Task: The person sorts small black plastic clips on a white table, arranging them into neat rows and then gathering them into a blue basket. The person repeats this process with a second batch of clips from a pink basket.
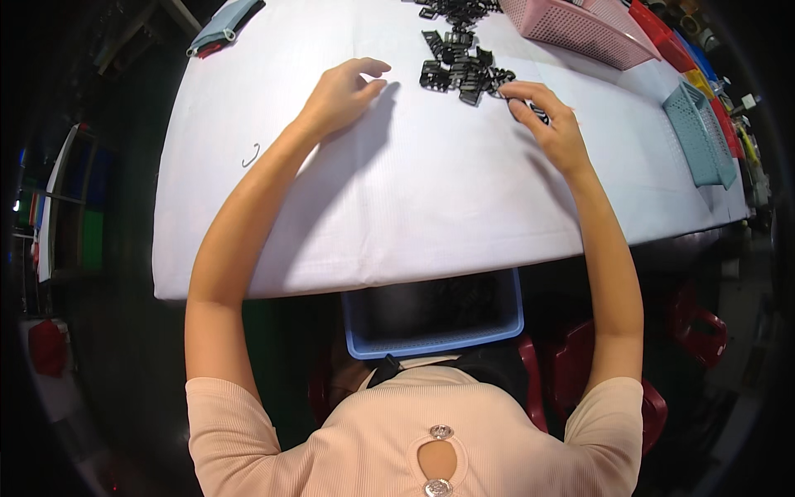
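Black plastic pieces that look like hair claw clips (458, 70) lie in a loose heap on the white-covered table (447, 190). At the right edge of the heap, my right hand (556, 124) pinches one black claw clip (538, 113) between thumb and fingers, which partly hide it. My left hand (344, 98) hovers over the cloth to the left of the heap. Its thumb and fingers are apart, with nothing between them.
On my lap, partly under the table edge, a blue basket (435, 341) holds dark pieces. Pink (580, 33) and teal (700, 137) baskets stand at the right. A bent wire hook (251, 155) and folded cloth items (228, 29) lie at the left.
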Action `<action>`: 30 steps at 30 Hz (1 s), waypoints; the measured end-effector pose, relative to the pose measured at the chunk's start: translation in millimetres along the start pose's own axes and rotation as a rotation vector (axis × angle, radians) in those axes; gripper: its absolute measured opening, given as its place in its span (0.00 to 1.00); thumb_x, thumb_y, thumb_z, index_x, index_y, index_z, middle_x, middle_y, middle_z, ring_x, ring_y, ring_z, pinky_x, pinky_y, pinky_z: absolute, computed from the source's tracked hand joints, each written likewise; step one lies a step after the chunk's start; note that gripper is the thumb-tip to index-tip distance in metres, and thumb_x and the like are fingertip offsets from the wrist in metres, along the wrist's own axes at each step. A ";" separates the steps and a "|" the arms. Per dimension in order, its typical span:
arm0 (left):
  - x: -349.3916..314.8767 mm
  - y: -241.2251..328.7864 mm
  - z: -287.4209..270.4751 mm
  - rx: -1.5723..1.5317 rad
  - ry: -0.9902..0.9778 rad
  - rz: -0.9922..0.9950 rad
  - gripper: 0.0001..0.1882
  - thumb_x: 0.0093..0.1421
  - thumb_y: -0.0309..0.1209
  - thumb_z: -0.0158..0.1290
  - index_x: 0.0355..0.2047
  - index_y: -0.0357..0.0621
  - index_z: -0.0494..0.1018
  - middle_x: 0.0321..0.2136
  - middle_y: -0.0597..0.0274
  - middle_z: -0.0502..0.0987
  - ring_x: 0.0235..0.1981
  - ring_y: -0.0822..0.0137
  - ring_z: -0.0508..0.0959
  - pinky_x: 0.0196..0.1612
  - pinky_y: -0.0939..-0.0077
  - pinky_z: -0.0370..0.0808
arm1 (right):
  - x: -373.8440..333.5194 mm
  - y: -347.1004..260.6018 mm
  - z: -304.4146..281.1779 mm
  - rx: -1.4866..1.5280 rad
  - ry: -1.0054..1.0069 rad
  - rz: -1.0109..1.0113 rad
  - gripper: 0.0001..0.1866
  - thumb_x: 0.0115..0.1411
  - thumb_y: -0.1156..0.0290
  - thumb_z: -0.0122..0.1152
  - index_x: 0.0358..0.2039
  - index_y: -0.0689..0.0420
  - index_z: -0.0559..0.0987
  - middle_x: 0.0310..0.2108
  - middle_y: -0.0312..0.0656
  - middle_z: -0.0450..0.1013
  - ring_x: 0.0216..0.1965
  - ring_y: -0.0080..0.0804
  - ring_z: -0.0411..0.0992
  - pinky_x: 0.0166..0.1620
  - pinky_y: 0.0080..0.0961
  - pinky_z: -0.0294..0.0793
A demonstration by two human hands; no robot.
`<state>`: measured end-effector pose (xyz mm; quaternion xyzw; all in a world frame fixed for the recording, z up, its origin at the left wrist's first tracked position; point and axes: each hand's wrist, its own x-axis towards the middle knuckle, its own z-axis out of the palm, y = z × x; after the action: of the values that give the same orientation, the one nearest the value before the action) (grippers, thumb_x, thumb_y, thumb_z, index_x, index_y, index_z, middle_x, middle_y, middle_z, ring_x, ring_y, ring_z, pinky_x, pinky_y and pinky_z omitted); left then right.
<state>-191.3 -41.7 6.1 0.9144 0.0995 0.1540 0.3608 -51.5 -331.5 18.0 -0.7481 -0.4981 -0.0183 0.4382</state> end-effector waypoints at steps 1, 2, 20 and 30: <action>11.9 8.5 7.9 -0.001 -0.036 0.015 0.20 0.61 0.36 0.53 0.53 0.46 0.72 0.51 0.58 0.75 0.47 0.65 0.76 0.50 0.69 0.72 | 6.9 29.9 -2.5 0.050 0.059 0.126 0.16 0.60 0.66 0.59 0.48 0.56 0.78 0.46 0.44 0.74 0.52 0.36 0.69 0.54 0.30 0.69; 22.4 9.7 17.1 0.091 -0.004 0.141 0.22 0.61 0.37 0.54 0.55 0.46 0.70 0.53 0.56 0.73 0.49 0.61 0.75 0.52 0.66 0.71 | 14.5 57.1 2.6 0.113 0.114 0.246 0.21 0.60 0.64 0.60 0.52 0.56 0.75 0.48 0.45 0.73 0.53 0.36 0.69 0.54 0.31 0.69; -97.3 53.6 -17.1 0.243 -0.169 0.398 0.16 0.54 0.28 0.59 0.45 0.45 0.78 0.44 0.54 0.78 0.37 0.58 0.78 0.41 0.68 0.76 | -20.3 -50.7 13.0 -0.207 -0.202 -0.163 0.07 0.52 0.66 0.65 0.32 0.51 0.82 0.38 0.36 0.76 0.44 0.34 0.70 0.54 0.35 0.62; -44.5 46.6 -3.1 0.293 -0.022 0.408 0.11 0.55 0.25 0.56 0.40 0.44 0.78 0.43 0.63 0.78 0.43 0.60 0.75 0.45 0.68 0.74 | -39.0 -92.3 56.0 -0.344 -0.341 -0.203 0.11 0.50 0.63 0.67 0.34 0.51 0.81 0.38 0.34 0.74 0.49 0.35 0.67 0.58 0.44 0.59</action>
<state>-230.6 -86.4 31.1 0.9598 -0.0698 0.1977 0.1868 -164.3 -311.1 24.3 -0.7499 -0.6269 -0.0202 0.2101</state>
